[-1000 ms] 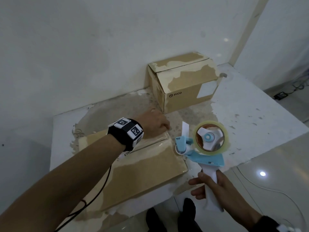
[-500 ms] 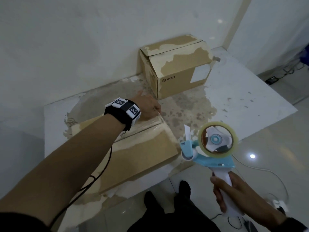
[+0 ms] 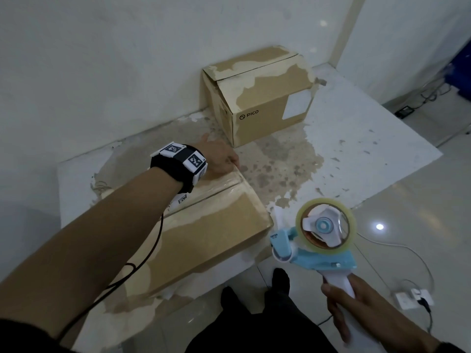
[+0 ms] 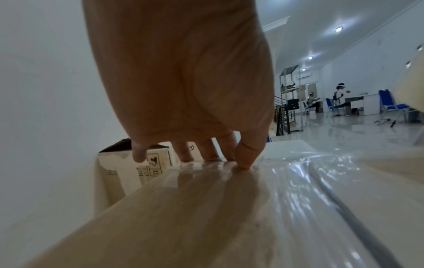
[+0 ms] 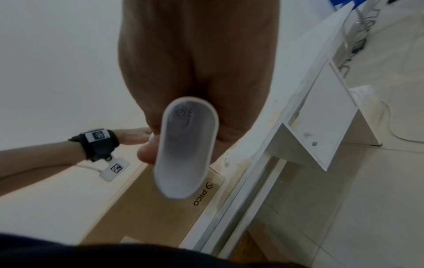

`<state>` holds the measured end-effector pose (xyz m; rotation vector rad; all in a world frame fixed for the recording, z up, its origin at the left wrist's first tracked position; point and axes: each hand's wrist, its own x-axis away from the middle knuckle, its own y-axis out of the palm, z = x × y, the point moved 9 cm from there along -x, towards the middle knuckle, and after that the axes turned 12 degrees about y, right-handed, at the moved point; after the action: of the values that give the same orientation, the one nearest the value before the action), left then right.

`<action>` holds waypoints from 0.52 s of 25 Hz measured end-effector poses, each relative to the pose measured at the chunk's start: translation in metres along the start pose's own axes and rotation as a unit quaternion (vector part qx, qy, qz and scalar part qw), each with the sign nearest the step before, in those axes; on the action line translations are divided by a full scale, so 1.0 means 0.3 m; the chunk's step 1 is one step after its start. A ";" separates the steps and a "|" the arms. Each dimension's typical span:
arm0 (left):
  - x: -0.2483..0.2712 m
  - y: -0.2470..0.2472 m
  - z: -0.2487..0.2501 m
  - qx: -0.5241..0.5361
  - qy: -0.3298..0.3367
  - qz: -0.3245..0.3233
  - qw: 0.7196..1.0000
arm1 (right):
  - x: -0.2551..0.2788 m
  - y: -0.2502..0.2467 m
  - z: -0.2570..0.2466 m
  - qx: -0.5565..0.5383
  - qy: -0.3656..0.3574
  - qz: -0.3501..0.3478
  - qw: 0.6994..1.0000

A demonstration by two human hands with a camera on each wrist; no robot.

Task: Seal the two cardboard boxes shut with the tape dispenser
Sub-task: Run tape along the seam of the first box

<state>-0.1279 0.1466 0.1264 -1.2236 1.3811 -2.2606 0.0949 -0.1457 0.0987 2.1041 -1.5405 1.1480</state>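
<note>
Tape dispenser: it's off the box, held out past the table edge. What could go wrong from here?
1. The loose tape tail on the tape dispenser stands free; it may fold onto itself.
2. The left hand presses only the far end of the flat box; the glossy tape there may lift elsewhere.
3. The upright box looks untaped.

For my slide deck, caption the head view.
Left hand presses taped flat box; right hand holds tape dispenser.

bare stained table (image 3: pixel 339 138) open between flat box (image 3: pixel 204 240) and upright box (image 3: pixel 265 98), wall (image 3: pixel 114 72) close behind both, left hand (image 3: pixel 219 159) on flat box's far end
</note>
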 end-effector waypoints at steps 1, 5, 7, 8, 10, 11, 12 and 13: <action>0.001 0.001 0.004 -0.004 0.002 -0.005 1.000 | -0.006 0.022 -0.021 0.005 -0.012 -0.010 1.000; 0.011 0.001 0.004 -0.011 0.005 -0.016 1.000 | -0.046 0.027 -0.042 0.032 -0.027 0.026 0.999; 0.010 0.006 0.005 -0.011 0.003 -0.021 1.000 | -0.047 0.002 -0.029 0.062 -0.033 0.067 0.995; 0.012 0.007 0.006 -0.012 0.000 -0.024 1.000 | -0.044 -0.009 -0.024 0.074 -0.041 0.087 0.993; 0.011 0.008 0.008 -0.009 -0.007 -0.030 0.999 | -0.035 -0.014 -0.008 0.079 -0.044 0.094 0.991; 0.014 0.004 0.008 -0.007 -0.011 -0.032 0.999 | -0.032 -0.014 -0.008 0.083 -0.048 0.095 0.991; 0.015 0.006 0.012 -0.005 -0.014 -0.034 0.999 | -0.029 -0.010 -0.002 0.083 -0.044 0.094 0.991; 0.020 0.001 0.008 -0.005 -0.018 -0.034 0.999 | -0.031 -0.005 -0.004 0.081 -0.039 0.090 0.992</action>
<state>-0.1297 0.1416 0.1300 -1.3280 1.3599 -2.2679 0.0948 -0.1381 0.0930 2.1723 -1.7571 1.3057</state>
